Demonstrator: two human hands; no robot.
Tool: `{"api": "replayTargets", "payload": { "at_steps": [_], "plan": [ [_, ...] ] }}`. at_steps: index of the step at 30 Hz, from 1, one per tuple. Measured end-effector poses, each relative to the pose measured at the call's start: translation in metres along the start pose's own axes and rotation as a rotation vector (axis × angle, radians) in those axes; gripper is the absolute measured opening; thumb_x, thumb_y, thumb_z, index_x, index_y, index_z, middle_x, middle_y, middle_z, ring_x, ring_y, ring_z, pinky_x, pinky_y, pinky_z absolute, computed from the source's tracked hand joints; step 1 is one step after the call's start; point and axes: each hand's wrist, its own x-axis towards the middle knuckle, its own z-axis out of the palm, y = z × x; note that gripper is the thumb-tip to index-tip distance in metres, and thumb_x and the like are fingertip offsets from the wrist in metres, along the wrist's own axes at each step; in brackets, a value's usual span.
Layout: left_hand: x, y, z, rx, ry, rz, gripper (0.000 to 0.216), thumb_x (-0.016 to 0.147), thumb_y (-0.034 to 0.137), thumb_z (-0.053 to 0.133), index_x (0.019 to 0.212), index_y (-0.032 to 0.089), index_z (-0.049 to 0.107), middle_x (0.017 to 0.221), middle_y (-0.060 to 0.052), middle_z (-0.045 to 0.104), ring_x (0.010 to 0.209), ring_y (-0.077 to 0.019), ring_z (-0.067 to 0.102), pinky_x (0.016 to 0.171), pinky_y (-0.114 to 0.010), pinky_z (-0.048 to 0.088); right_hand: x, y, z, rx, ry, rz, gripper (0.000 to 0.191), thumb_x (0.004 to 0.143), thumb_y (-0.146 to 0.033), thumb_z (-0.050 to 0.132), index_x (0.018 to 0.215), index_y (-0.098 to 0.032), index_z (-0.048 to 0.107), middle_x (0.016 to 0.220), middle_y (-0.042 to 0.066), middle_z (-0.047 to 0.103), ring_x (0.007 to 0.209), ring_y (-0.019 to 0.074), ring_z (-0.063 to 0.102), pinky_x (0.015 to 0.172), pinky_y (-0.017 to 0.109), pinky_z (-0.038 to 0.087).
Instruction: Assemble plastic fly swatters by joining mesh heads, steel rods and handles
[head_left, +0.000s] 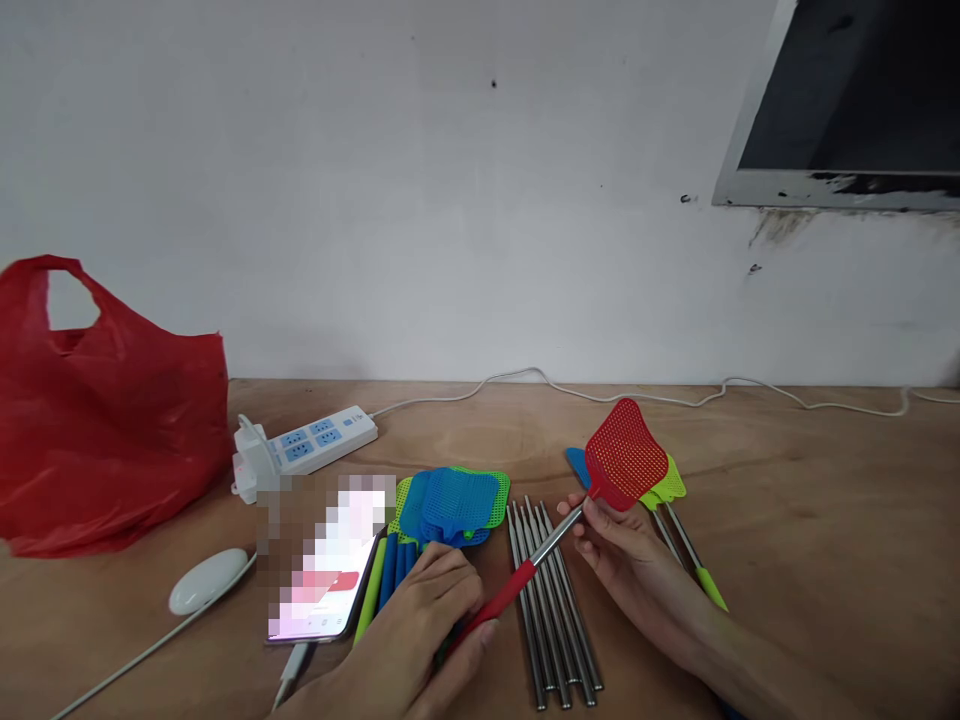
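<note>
You've got the red fly swatter lifted off the table, near the middle of its front half, head tilted up toward the wall. Your right hand pinches it where the steel rod meets the mesh head; your left hand is closed around the red grip end. So both hands are clamped on the one swatter, set apart along its length.

Looks light. The rod should be stiff, the mesh head floppy and easy to bend, so the rod or the neck is the better hold, not the mesh. Bare steel is probably slick; the red grip less so.

Under it, a row of bare steel rods lies toward the front edge. Left of those, a stack of blue and green swatter heads with coloured grips. Behind your right hand, finished swatters, green and blue.

Further left: a phone, a white mouse, a power strip, and a red plastic bag at the left edge.
</note>
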Motion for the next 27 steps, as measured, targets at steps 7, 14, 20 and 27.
{"api": "replayTargets", "payload": {
  "at_steps": [7,14,20,27],
  "plan": [
    [0.002,0.005,-0.003,-0.130,0.014,-0.064,0.035,0.106,0.033,0.029,0.079,0.023,0.048,0.080,0.000,0.056,0.082,-0.0183,0.055,0.101,-0.035,0.039,0.001,0.002,-0.003,-0.005,0.054,-0.103,0.024,0.061,-0.031,0.094,0.076,-0.019,0.080,0.085,0.003,0.074,0.075,0.0099,0.058,0.071,0.017,0.050],
    [0.000,0.007,-0.001,-0.189,0.071,-0.192,0.041,0.102,0.049,0.030,0.078,0.024,0.051,0.082,-0.003,0.060,0.084,-0.0216,0.057,0.087,-0.033,0.045,0.006,0.005,-0.006,-0.097,0.051,-0.225,0.025,0.060,-0.033,0.094,0.071,-0.019,0.076,0.077,0.002,0.069,0.068,0.0119,0.055,0.057,0.021,0.047],
    [0.005,0.014,-0.003,-0.219,-0.043,-0.430,0.044,0.099,0.057,0.027,0.078,0.023,0.046,0.077,0.000,0.052,0.077,-0.0196,0.053,0.071,-0.030,0.043,0.006,0.009,-0.006,-0.088,0.064,-0.132,0.027,0.059,-0.036,0.094,0.072,-0.019,0.078,0.072,0.001,0.066,0.060,0.0086,0.051,0.051,0.019,0.044],
    [0.021,0.019,-0.007,-0.248,-0.142,-0.309,0.037,0.102,0.051,0.032,0.082,0.023,0.047,0.074,0.003,0.049,0.070,-0.0161,0.047,0.064,-0.027,0.037,-0.002,0.006,0.005,-0.107,0.075,-0.077,0.035,0.047,-0.039,0.098,0.064,-0.017,0.077,0.060,0.001,0.064,0.055,0.0090,0.052,0.048,0.019,0.043]
  ]
}}
